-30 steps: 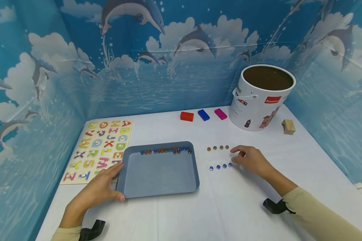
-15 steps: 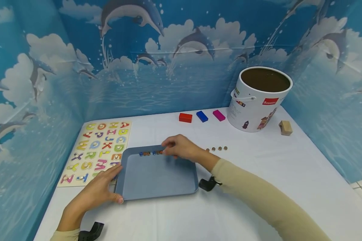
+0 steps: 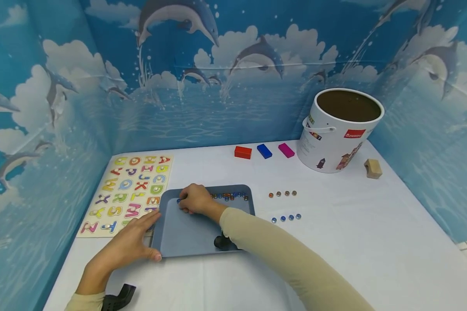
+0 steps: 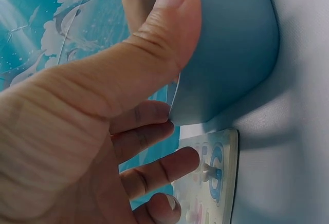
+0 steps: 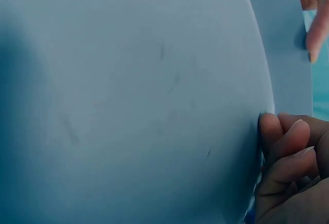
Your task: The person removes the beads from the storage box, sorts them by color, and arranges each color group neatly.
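Since a second ago your right hand (image 3: 194,199) has crossed from the loose beads on the bench to the far-left end of the bead row (image 3: 229,195) inside the grey tray (image 3: 202,233). Its fingers (image 5: 280,131) are curled tight against the tray's far wall at about eleven o'clock, seemingly pinching a bead, though I cannot tell for sure. Your left hand (image 3: 130,246) steadies the tray's near-left corner, thumb on the rim, fingers spread underneath. You seem to be picking beads out to sort them; next you need a clean lift and carry toward the blue beads (image 3: 286,217) at three o'clock.
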Motion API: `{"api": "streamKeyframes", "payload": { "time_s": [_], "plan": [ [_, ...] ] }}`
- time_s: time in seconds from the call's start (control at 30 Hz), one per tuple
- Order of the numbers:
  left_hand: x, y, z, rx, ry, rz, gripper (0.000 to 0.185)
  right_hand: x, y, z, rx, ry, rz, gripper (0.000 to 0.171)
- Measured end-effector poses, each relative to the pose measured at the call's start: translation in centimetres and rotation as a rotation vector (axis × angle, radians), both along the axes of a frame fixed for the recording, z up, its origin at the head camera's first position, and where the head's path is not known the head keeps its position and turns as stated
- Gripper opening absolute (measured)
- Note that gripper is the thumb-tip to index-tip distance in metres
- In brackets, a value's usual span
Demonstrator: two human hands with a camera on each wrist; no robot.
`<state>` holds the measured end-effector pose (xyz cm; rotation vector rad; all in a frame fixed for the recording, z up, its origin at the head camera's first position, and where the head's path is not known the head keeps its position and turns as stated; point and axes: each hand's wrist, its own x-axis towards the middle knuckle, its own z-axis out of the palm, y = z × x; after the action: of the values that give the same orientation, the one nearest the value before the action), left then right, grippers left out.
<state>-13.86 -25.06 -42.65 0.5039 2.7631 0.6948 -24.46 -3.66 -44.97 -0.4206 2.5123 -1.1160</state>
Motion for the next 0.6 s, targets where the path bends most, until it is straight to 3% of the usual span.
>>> {"api": "streamKeyframes", "payload": {
  "time_s": [0.2,0.6],
  "plan": [
    [-0.1,0.1,0.0,0.007,-0.004,0.004,0.118,0.3,-2.1,-0.1,0.091,0.054,0.022,0.006],
    [-0.1,0.0,0.2,0.004,-0.018,0.009,0.117,0.4,-3.9,-0.1,0.138,0.048,0.058,0.024]
  ]
}}
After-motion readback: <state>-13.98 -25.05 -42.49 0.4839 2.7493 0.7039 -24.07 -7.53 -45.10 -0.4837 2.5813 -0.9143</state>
